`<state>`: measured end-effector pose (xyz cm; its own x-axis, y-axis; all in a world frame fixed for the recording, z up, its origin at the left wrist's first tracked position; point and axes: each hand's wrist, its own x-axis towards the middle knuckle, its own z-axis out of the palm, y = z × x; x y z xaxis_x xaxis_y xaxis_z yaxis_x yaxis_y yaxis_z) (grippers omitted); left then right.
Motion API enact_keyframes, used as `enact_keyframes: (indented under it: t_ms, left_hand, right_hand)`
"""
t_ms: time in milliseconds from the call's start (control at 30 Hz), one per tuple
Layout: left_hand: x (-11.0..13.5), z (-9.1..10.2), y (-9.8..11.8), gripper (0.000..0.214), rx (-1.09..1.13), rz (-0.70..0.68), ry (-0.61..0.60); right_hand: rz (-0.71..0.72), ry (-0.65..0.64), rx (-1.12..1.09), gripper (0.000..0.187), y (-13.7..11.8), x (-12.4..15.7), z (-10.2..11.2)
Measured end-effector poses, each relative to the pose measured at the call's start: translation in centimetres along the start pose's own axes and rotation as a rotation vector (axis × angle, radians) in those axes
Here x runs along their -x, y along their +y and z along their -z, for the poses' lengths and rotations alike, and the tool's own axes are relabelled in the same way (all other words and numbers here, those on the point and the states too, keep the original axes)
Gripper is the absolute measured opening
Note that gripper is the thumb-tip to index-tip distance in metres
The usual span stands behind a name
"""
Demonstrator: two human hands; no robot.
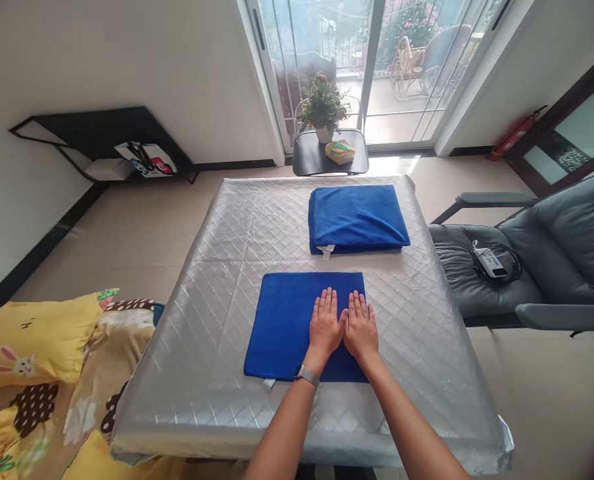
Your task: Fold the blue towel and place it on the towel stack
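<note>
A folded blue towel [281, 320] lies flat near the front of the silver quilted table [211, 293]. My left hand [325, 327] and my right hand [361, 328] rest side by side, palms down and fingers stretched out, on the towel's right half. Both hands are open and hold nothing. A strap sits on my left wrist. Farther back on the table lies a second blue towel [355, 219], folded thicker, with a white tag at its front edge.
A grey armchair [551, 253] with a charger and cable on its seat stands to the right. Yellow patterned bedding [37, 360] lies at the left. Behind the table a small black stand [307, 157] holds a potted plant and a tissue pack, before glass doors.
</note>
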<state>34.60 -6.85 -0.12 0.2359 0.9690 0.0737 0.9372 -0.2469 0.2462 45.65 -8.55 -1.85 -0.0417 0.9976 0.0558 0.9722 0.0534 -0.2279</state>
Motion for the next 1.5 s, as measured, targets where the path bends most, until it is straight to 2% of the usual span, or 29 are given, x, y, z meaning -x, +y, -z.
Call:
enact_keyframes:
  t_ms: [100,267,333,433,600,767,867,967,1033,1100,1233,1300,1333,1400,1500]
  left_hand:
    - [1.5,0.7,-4.2,0.065,-0.051,0.059,0.011]
    - [5.3,2.5,-11.7,0.067,-0.140,0.262,0.090]
    - [6.4,2.7,-13.4,0.069,-0.153,0.302,0.115]
    - [6.9,2.6,-14.2,0.070,-0.145,0.315,0.126]
    - [6.7,2.5,-13.7,0.069,-0.107,0.323,0.138]
    - [6.7,2.8,-13.5,0.069,-0.083,0.326,0.149]
    - [6.8,3.1,-13.8,0.069,-0.078,0.310,0.156]
    - [6.9,3.5,-13.5,0.071,-0.060,0.313,0.195]
    - [7.1,3.5,-12.1,0.070,-0.038,0.313,0.239]
    - [7.3,3.2,-9.3,0.067,-0.009,0.251,0.236]
    - [7.5,1.7,-2.2,0.066,0.051,-0.077,0.071]
    - [7.6,0.9,0.1,0.067,0.057,-0.150,0.018]
    - [7.6,0.7,0.7,0.067,0.049,-0.133,0.011]
    - [7.9,0.4,0.4,0.069,0.018,-0.029,0.013]
    - [8.7,0.7,-2.3,0.071,-0.020,0.108,0.004]
  right_hand:
    - [-0.024,0.003,-0.017,0.059,-0.2,-0.1,0.3]
    - [-0.023,0.001,-0.020,0.059,-0.3,-0.1,0.3]
    - [-0.017,0.003,-0.016,0.059,-0.2,-0.1,0.1]
    - [-0.006,0.013,-0.005,0.058,-0.1,-0.2,-0.2]
    - [-0.037,0.066,0.003,0.059,-0.4,0.6,0.4]
    - [0.025,0.097,-0.001,0.065,-1.1,4.8,1.3]
    - [0.041,0.096,0.015,0.068,-1.3,7.1,1.0]
    - [0.044,0.099,0.029,0.068,-1.1,8.0,0.4]
    - [0.043,0.098,0.032,0.068,-1.1,8.0,0.1]
    - [0.044,0.093,0.033,0.069,-1.0,7.9,-0.1]
    - [0.052,0.074,0.032,0.069,-0.9,7.9,0.0]
    - [0.062,0.068,0.031,0.068,-0.9,8.0,0.0]
    - [0.064,0.066,0.030,0.067,-0.8,8.1,0.0]
    - [0.059,0.063,0.025,0.067,-0.8,8.0,0.1]
    - [0.052,0.058,0.017,0.068,-0.8,7.9,0.2]
